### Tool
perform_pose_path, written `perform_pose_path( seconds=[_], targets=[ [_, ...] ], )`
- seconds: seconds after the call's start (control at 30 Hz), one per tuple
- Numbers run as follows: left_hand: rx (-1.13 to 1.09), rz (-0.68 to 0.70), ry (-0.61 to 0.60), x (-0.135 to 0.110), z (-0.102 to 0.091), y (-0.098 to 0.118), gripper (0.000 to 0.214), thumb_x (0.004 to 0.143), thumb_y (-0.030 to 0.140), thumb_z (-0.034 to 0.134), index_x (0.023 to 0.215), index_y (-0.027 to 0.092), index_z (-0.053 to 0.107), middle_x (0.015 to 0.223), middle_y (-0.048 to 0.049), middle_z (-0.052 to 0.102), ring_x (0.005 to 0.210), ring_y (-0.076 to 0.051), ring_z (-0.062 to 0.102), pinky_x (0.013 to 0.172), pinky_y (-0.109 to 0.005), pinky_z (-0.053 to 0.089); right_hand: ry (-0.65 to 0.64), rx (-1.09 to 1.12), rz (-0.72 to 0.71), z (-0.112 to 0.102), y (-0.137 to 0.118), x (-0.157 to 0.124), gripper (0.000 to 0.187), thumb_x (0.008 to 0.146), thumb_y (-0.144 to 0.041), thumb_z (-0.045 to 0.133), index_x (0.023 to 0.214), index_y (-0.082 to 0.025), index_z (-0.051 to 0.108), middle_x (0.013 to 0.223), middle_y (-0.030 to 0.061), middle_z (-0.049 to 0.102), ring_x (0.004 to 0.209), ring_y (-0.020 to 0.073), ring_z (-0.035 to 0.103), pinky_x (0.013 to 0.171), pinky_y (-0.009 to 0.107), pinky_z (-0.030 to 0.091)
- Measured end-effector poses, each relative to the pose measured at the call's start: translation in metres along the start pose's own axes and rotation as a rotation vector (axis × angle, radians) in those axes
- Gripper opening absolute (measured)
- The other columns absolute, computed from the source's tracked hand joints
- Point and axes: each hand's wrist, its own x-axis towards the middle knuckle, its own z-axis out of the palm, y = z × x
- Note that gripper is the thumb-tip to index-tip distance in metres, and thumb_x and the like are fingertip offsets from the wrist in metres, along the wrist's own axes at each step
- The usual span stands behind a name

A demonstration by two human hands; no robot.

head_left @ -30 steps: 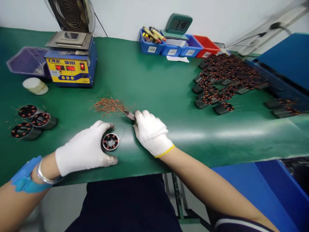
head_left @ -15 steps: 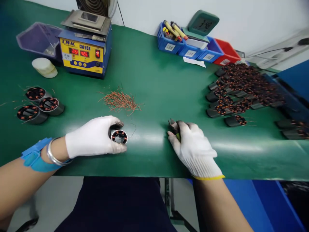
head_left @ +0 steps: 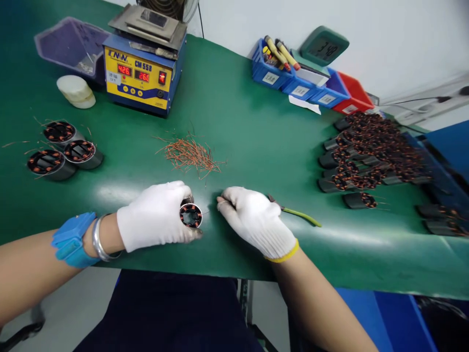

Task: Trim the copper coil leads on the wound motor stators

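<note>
Here, the left hand [head_left: 157, 215] grips a wound cylinder [head_left: 191, 224] on the counter's [head_left: 252, 146] near side; right of it sits the right hand [head_left: 252, 215] — grip unclear, I cannot tell — beside pliers [head_left: 302, 215].

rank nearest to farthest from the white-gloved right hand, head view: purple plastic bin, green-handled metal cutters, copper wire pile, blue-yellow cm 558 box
1. Green-handled metal cutters, to the right
2. Copper wire pile, ahead left
3. Blue-yellow CM 558 box, farther left
4. Purple plastic bin, left of the box
</note>
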Motion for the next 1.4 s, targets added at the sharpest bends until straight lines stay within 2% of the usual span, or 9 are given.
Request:
perform_pose_path(
  seconds=[0.17, 0.3, 0.5, 0.77, 0.93, 1.03, 1.17, 1.27, 1.4],
  targets=[
    [-0.081, -0.010, 0.016, 0.000, 0.000, -0.002, 0.053, 0.058, 0.055, 0.072, 0.099, 0.025, 0.059, 0.094, -0.0018, 0.068, 0.080, -0.024, 0.066, 0.063, -0.030, 0.047, 0.154, 0.329, -0.233, 0.001, -0.015, 0.006, 0.045, 0.074, -0.045, 0.070, 0.110, -0.020, 0.061, 0.113, 0.0089, 0.063, 0.100, 0.0237, 0.061, 0.081, 0.036, 0.049],
    [-0.115, 0.028, 0.027, 0.000, 0.002, -0.005, 0.064, 0.059, 0.053, 0.072, 0.115, 0.028, 0.055, 0.098, 0.0000, 0.069, 0.084, -0.022, 0.067, 0.065, -0.029, 0.049, 0.302, 0.450, -0.417, 0.011, -0.025, 0.010, 0.003, 0.085, -0.022, 0.059, 0.084, -0.022, 0.061, 0.093, 0.0050, 0.065, 0.094, 0.0201, 0.062, 0.091, 0.042, 0.049],
    [-0.022, 0.083, 0.050, 0.000, 0.005, -0.007, 0.085, 0.064, 0.053, 0.067, 0.139, 0.025, 0.042, 0.113, -0.0055, 0.069, 0.095, -0.026, 0.068, 0.073, -0.032, 0.053, 0.435, 0.157, -0.432, 0.017, -0.015, 0.006, 0.012, 0.082, -0.011, 0.053, 0.074, -0.020, 0.055, 0.082, 0.0079, 0.065, 0.084, 0.0221, 0.062, 0.087, 0.046, 0.051],
    [0.057, 0.137, 0.103, -0.002, 0.004, -0.003, 0.064, 0.074, 0.048, 0.057, 0.132, 0.022, 0.050, 0.117, -0.0064, 0.067, 0.101, -0.027, 0.067, 0.081, -0.034, 0.052, 0.378, 0.230, -0.427, 0.012, -0.014, -0.006, 0.008, 0.084, -0.014, 0.054, 0.081, -0.021, 0.052, 0.091, 0.0079, 0.065, 0.087, 0.0203, 0.063, 0.073, 0.034, 0.051],
    [0.108, 0.157, 0.038, -0.001, 0.002, 0.001, 0.021, 0.072, 0.043, 0.057, 0.082, 0.024, 0.061, 0.082, -0.0016, 0.063, 0.070, -0.021, 0.063, 0.059, -0.031, 0.044, 0.105, 0.478, -0.467, 0.009, -0.011, -0.019, 0.008, 0.086, -0.015, 0.050, 0.083, -0.023, 0.052, 0.092, 0.0046, 0.068, 0.083, 0.0153, 0.065, 0.071, 0.028, 0.050],
    [0.142, 0.145, 0.059, -0.003, 0.002, 0.004, 0.020, 0.073, 0.043, 0.056, 0.076, 0.023, 0.059, 0.079, -0.0020, 0.060, 0.067, -0.020, 0.061, 0.057, -0.031, 0.042, 0.022, 0.382, -0.450, 0.009, -0.010, -0.019, 0.007, 0.084, -0.015, 0.052, 0.082, -0.021, 0.053, 0.090, 0.0054, 0.069, 0.076, 0.0159, 0.065, 0.066, 0.028, 0.049],
    [0.140, 0.150, -0.010, -0.009, -0.005, -0.002, 0.048, 0.067, 0.050, 0.062, 0.105, 0.021, 0.061, 0.100, -0.0064, 0.062, 0.078, -0.024, 0.065, 0.064, -0.033, 0.049, 0.031, 0.409, -0.467, 0.010, -0.009, -0.016, 0.008, 0.081, -0.016, 0.056, 0.077, -0.021, 0.051, 0.087, 0.0056, 0.069, 0.075, 0.0160, 0.065, 0.065, 0.027, 0.048],
    [0.081, 0.332, -0.130, -0.011, -0.013, -0.015, 0.091, 0.061, 0.034, 0.069, 0.144, 0.020, 0.033, 0.143, -0.0115, 0.044, 0.113, -0.028, 0.059, 0.087, -0.032, 0.050, 0.038, 0.432, -0.472, 0.013, -0.008, -0.016, 0.010, 0.079, -0.022, 0.062, 0.078, -0.020, 0.053, 0.088, 0.0055, 0.069, 0.077, 0.0166, 0.066, 0.067, 0.027, 0.048],
    [0.023, 0.385, -0.142, -0.005, -0.013, -0.025, 0.069, 0.069, 0.011, 0.053, 0.136, 0.023, 0.044, 0.132, -0.0050, 0.056, 0.115, -0.020, 0.058, 0.092, -0.026, 0.046, 0.115, 0.171, -0.418, 0.017, -0.015, -0.020, 0.034, 0.080, -0.040, 0.066, 0.105, -0.018, 0.061, 0.091, 0.0070, 0.069, 0.072, 0.0192, 0.063, 0.063, 0.030, 0.044]
  ],
)
